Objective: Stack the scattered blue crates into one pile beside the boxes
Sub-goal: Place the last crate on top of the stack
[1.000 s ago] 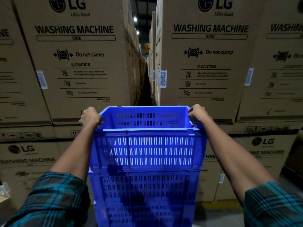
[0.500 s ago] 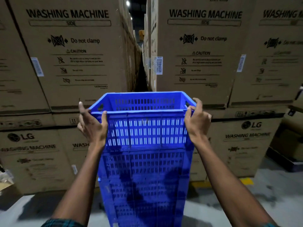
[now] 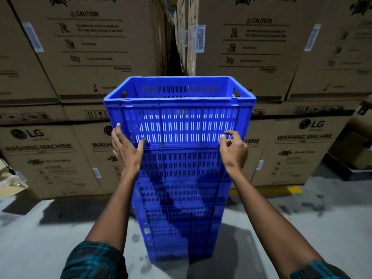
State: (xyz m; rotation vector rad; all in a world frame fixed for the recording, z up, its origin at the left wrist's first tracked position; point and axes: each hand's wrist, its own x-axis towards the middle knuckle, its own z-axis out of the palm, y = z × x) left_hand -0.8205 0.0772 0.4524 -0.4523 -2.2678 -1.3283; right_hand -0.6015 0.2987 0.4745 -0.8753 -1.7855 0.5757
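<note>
I have both hands at the top crate [image 3: 180, 117], which sits on the blue pile [image 3: 181, 198] against the boxes [image 3: 261, 47]. My left hand [image 3: 126, 150] lies flat on its lower left corner, fingers spread; my right hand [image 3: 233, 150] is loosely curled at the lower right, gripping nothing. The crate's long axis runs between my 2 hands, equally near. Open floor [image 3: 302, 218] lies either side.

This was a warehouse. Tall cardboard boxes [image 3: 96, 47] printed "LG" and "WASHING MACHINE", with caution symbols and barcode labels [image 3: 32, 36], stood stacked in rows, a narrow dark aisle [image 3: 173, 51] running between them. The concrete floor [image 3: 40, 238] was bare and scuffed, with a yellow painted line [image 3: 289, 189] at the foot of the boxes.
</note>
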